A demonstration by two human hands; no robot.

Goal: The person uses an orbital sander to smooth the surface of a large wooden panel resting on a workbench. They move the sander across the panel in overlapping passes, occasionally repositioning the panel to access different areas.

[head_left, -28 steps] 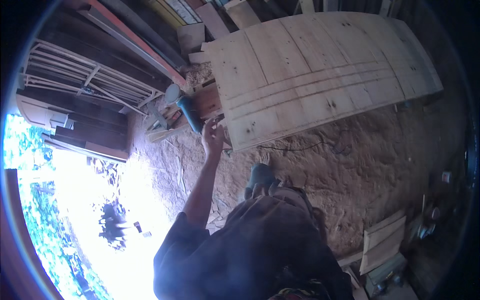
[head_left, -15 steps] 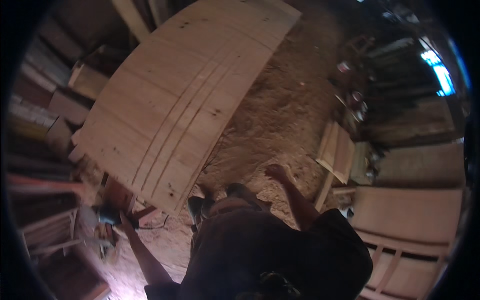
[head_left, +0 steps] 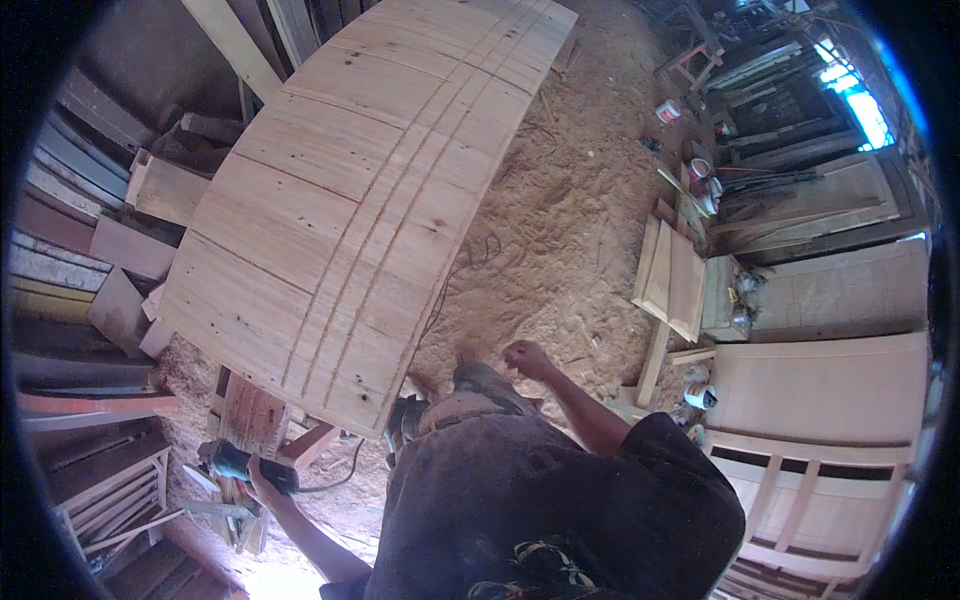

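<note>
My left hand (head_left: 264, 482) is wrapped round the body of a dark corded power tool (head_left: 232, 462), which looks like an angle grinder. Its cord (head_left: 340, 484) loops off to the right, toward my body. The tool is just off the near left end of a large wooden panel (head_left: 300, 235) with a curved far edge, plank lines and long parallel grooves. Below that end stands a wooden support (head_left: 250, 410). My right hand (head_left: 528, 358) hangs over the floor to the right of the panel, its fingers curled in loosely with nothing visible in them.
Sawdust covers the floor (head_left: 560, 220). Boards (head_left: 70, 200) are stacked at the left. Along the right lie small panels (head_left: 672, 280), buckets (head_left: 668, 112) and a framed wooden door (head_left: 820, 395). A loose cable (head_left: 485, 252) lies beside the large panel.
The picture has turned brighter and sharper, and the view has shifted slightly. My right hand sits a little lower and further left. The power tool stays in my left hand, now lower in view.
</note>
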